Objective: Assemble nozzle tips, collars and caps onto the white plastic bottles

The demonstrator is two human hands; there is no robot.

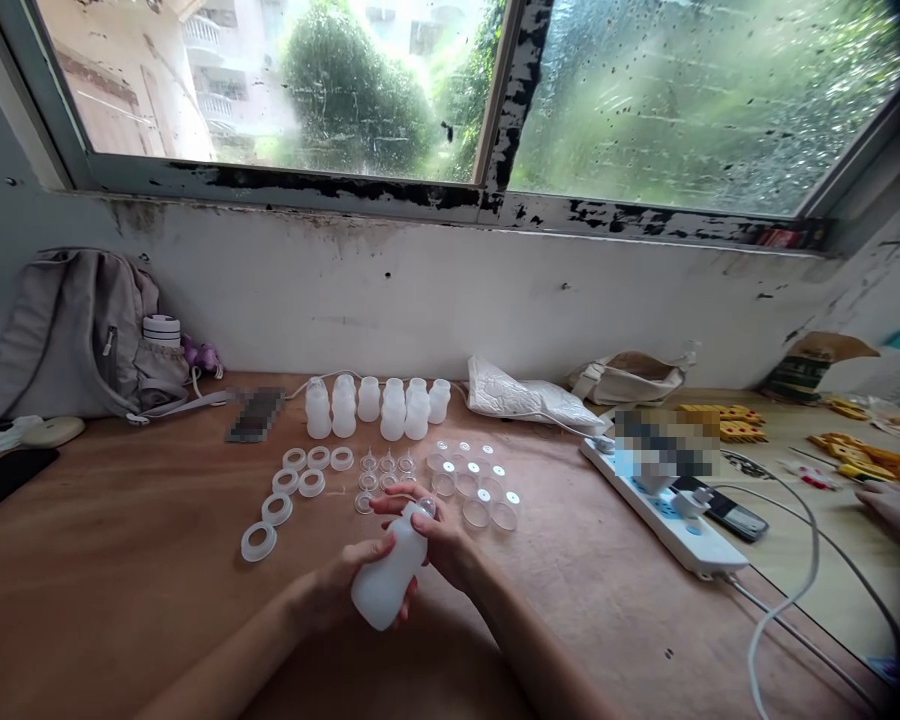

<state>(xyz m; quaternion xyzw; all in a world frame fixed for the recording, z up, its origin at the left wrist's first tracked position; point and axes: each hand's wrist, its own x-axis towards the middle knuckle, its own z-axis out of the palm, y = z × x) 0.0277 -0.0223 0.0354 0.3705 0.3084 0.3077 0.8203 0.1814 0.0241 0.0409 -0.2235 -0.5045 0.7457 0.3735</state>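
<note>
A frosted white baby bottle [390,578] is tilted in front of me, its neck up and to the right. My left hand [356,578] is closed around its body, thumb in front and fingers underneath. At the neck, my right hand [444,535] has its thumb against the bottle and its fingers curled over the top. A clear rounded piece [426,507] shows by the right thumb; how it sits on the bottle is partly hidden. Just beyond the hands lie clear bottle teats [368,463], white screw rings [259,541], and clear caps [504,515] with small white discs [484,496].
Several more bottles [394,415] stand near the wall. A white power strip [664,510] with cables lies to the right, near a bubble-wrap packet [525,395]. A grey backpack [82,330] stands at left. Another person's hand [896,505] is at the right edge, near yellow parts [866,455].
</note>
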